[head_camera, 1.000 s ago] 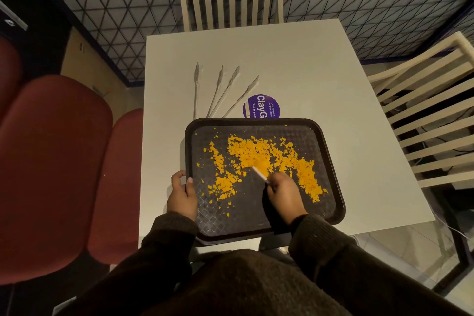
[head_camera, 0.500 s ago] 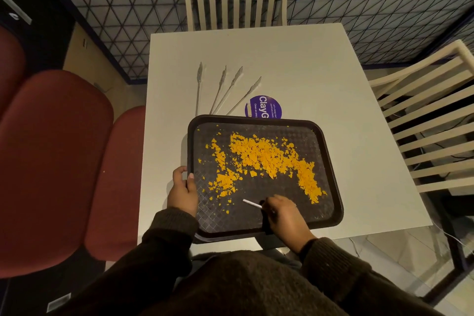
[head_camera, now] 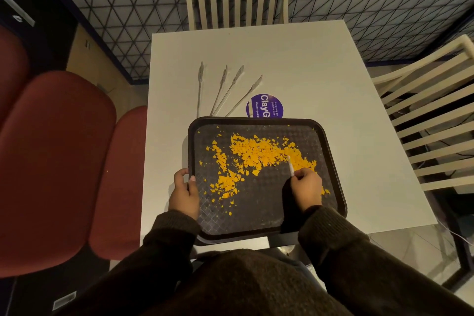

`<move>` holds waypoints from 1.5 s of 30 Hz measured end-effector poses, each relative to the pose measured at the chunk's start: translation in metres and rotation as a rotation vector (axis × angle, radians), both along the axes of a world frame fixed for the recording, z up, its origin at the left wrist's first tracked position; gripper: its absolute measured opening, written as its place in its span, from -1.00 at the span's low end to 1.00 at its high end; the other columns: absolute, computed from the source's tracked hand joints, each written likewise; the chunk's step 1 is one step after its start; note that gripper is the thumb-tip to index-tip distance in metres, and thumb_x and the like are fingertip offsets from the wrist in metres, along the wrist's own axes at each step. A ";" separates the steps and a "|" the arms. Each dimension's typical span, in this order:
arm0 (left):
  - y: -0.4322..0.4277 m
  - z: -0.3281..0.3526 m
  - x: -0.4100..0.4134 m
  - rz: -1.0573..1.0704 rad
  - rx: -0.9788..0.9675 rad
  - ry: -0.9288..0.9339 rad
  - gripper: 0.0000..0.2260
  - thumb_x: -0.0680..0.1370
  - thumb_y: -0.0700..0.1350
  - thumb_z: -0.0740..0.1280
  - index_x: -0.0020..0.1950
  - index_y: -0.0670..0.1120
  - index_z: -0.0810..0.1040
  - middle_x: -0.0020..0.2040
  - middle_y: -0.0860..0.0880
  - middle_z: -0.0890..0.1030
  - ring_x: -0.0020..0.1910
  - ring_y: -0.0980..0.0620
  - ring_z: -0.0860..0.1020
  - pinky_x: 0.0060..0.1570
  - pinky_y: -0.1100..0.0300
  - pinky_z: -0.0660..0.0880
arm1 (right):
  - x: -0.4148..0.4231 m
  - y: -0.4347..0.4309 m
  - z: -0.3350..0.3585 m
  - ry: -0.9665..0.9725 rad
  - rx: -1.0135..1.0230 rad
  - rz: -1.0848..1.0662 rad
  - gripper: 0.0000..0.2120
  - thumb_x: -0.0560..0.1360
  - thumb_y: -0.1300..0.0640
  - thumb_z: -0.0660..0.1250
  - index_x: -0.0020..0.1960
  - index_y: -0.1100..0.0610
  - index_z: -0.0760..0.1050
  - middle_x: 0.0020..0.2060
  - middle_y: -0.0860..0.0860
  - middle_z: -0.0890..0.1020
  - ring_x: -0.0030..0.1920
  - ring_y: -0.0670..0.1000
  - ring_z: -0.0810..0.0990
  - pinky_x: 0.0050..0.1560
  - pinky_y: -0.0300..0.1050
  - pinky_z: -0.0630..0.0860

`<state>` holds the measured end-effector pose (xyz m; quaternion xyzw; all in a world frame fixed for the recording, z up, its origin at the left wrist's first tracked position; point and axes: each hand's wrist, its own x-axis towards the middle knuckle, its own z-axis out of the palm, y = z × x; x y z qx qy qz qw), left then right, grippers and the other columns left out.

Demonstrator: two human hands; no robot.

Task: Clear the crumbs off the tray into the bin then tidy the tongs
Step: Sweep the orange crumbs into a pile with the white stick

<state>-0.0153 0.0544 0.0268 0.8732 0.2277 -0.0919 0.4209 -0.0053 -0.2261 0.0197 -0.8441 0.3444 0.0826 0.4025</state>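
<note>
- The right hand (head_camera: 306,188) has swung its thin white stick (head_camera: 290,167) back up into the crumbs (head_camera: 259,152); half a second ago the stick lay low, near the tray's near edge, clear of the heap.
- Its fingers pinch the stick, tip in the right end of the heap.
- The left hand (head_camera: 183,191) stays curled over the left rim of the tray (head_camera: 333,174), fingers closed on it.
- The crumbs are barely moved: most lie in a band across the middle, with a scatter toward the left and near side.
- The tray sits at the worktop's (head_camera: 307,59) near edge, slightly overhanging it.
- I judge this as another raking stroke; no bin is in view, so tipping is not yet done.
- The tongs (head_camera: 225,90) lie untouched beyond the tray's far edge.
</note>
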 end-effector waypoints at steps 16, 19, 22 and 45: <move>0.002 -0.002 0.005 -0.061 0.011 -0.010 -0.61 0.61 0.02 0.02 0.44 0.03 0.21 0.29 -0.06 0.49 0.19 -0.14 0.48 0.13 0.11 0.36 | -0.093 -0.047 0.005 0.072 -0.369 0.518 -0.85 0.45 0.30 0.32 -0.14 0.07 0.58 -0.26 0.00 0.59 -0.16 0.08 0.51 -0.03 -0.01 0.32; 0.002 0.000 0.004 -0.056 0.010 -0.002 -0.60 0.61 0.03 0.02 0.45 0.04 0.19 0.35 -0.07 0.44 0.25 -0.14 0.44 0.15 0.17 0.29 | -0.081 -0.055 0.004 0.022 -0.346 0.439 -0.90 0.44 0.30 0.36 -0.17 0.13 0.59 -0.29 0.05 0.58 -0.23 0.11 0.52 -0.09 0.10 0.47; 0.002 0.001 0.003 -0.051 0.045 -0.027 -0.60 0.61 0.02 0.03 0.45 0.02 0.22 0.33 -0.08 0.46 0.24 -0.16 0.45 0.08 0.23 0.23 | -0.056 -0.057 0.007 0.001 -0.379 0.427 -0.93 0.47 0.25 0.36 -0.10 0.16 0.62 -0.25 0.10 0.60 -0.22 0.11 0.52 -0.06 0.07 0.50; 0.001 0.002 -0.001 -0.020 -0.001 0.004 -0.59 0.60 0.05 0.03 0.45 0.05 0.20 0.34 -0.06 0.44 0.25 -0.13 0.44 0.16 0.17 0.29 | -0.062 -0.006 0.015 -0.027 -0.199 0.472 -0.92 0.45 0.31 0.32 -0.20 0.20 0.55 -0.26 0.09 0.55 -0.21 0.12 0.51 -0.14 0.01 0.45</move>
